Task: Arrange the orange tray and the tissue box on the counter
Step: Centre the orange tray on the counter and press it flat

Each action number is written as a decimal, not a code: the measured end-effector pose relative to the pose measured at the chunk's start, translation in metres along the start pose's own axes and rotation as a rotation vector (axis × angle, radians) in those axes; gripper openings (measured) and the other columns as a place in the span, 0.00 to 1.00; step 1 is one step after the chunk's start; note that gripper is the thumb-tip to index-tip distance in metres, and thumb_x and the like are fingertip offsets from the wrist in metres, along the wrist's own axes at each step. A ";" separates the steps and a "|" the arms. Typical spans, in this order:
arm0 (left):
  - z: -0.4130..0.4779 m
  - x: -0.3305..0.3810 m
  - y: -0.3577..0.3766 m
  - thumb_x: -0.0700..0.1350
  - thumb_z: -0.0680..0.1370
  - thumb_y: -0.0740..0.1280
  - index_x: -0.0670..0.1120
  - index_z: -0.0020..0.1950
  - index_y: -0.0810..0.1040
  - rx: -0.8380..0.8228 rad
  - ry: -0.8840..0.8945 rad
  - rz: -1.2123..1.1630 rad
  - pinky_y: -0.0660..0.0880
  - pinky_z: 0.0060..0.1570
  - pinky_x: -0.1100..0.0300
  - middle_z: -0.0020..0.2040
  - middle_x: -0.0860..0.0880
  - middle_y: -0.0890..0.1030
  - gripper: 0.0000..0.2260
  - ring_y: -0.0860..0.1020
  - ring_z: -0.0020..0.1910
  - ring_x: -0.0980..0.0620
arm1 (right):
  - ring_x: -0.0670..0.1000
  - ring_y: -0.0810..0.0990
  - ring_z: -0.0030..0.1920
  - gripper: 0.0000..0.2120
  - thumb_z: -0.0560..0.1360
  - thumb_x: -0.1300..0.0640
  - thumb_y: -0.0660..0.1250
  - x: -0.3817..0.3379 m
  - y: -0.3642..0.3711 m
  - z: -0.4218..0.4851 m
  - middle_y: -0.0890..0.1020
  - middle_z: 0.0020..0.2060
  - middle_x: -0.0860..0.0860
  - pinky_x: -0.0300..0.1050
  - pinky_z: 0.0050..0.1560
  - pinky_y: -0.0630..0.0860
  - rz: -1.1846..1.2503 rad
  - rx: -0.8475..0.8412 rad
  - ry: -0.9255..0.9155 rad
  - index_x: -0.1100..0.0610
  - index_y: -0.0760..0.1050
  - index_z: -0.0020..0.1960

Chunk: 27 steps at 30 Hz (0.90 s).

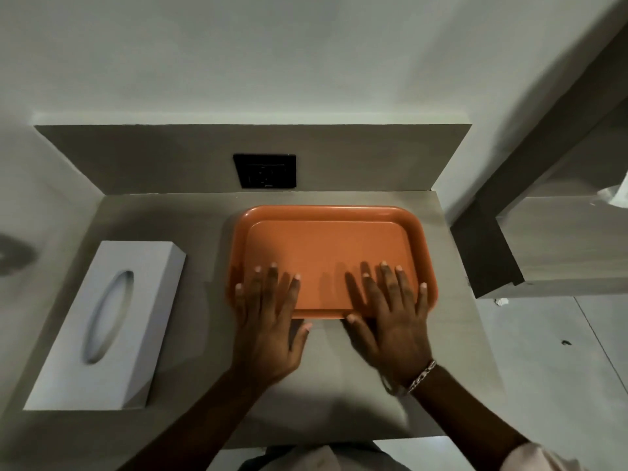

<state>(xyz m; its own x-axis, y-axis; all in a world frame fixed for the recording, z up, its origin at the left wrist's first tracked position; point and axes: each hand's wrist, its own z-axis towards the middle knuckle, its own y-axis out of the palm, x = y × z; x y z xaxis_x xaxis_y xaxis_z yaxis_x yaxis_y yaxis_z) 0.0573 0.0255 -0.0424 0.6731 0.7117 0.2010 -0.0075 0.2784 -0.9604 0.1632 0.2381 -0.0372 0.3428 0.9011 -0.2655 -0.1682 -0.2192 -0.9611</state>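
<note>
An orange tray lies flat on the grey counter, towards the back right near the wall. My left hand rests palm down over the tray's near left edge, fingers spread. My right hand, with a bracelet on the wrist, lies palm down over the near right edge, fingers spread too. Neither hand grips anything. A white tissue box with an oval slot lies flat on the counter's left side, angled, apart from the tray and both hands.
A black wall socket sits in the backsplash behind the tray. The counter ends at the right, where a lower ledge and floor begin. A dark round mark shows on the left wall.
</note>
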 end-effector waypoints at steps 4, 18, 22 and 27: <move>-0.013 0.004 0.016 0.66 0.76 0.57 0.51 0.79 0.54 -0.062 0.013 0.103 0.43 0.75 0.31 0.81 0.40 0.53 0.35 0.47 0.80 0.36 | 0.60 0.47 0.81 0.40 0.75 0.29 0.54 -0.009 0.027 -0.012 0.48 0.81 0.53 0.74 0.73 0.44 -0.089 -0.031 -0.035 0.44 0.46 0.80; 0.010 -0.007 0.033 0.70 0.76 0.53 0.54 0.80 0.51 -0.072 -0.040 0.155 0.46 0.74 0.29 0.82 0.41 0.52 0.37 0.49 0.80 0.36 | 0.62 0.50 0.80 0.38 0.74 0.27 0.51 -0.007 0.038 0.017 0.55 0.80 0.55 0.74 0.74 0.45 -0.192 -0.057 -0.033 0.42 0.51 0.79; 0.024 -0.011 0.036 0.70 0.76 0.53 0.54 0.80 0.51 -0.055 -0.040 0.157 0.44 0.75 0.30 0.82 0.41 0.51 0.36 0.48 0.80 0.36 | 0.62 0.51 0.80 0.37 0.75 0.27 0.51 -0.007 0.038 0.030 0.56 0.80 0.56 0.74 0.73 0.46 -0.202 -0.064 -0.031 0.42 0.51 0.79; 0.037 -0.014 0.037 0.69 0.76 0.52 0.54 0.80 0.50 -0.065 -0.055 0.147 0.44 0.75 0.31 0.82 0.41 0.51 0.36 0.48 0.80 0.36 | 0.62 0.52 0.80 0.37 0.75 0.28 0.50 -0.005 0.038 0.043 0.56 0.80 0.56 0.74 0.73 0.46 -0.213 -0.068 -0.041 0.42 0.51 0.79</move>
<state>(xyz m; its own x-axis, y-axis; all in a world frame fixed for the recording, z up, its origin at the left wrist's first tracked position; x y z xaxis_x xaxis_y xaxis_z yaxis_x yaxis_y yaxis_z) 0.0207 0.0495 -0.0738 0.6271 0.7762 0.0655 -0.0537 0.1271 -0.9904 0.1152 0.2415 -0.0686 0.3260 0.9438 -0.0541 -0.0327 -0.0459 -0.9984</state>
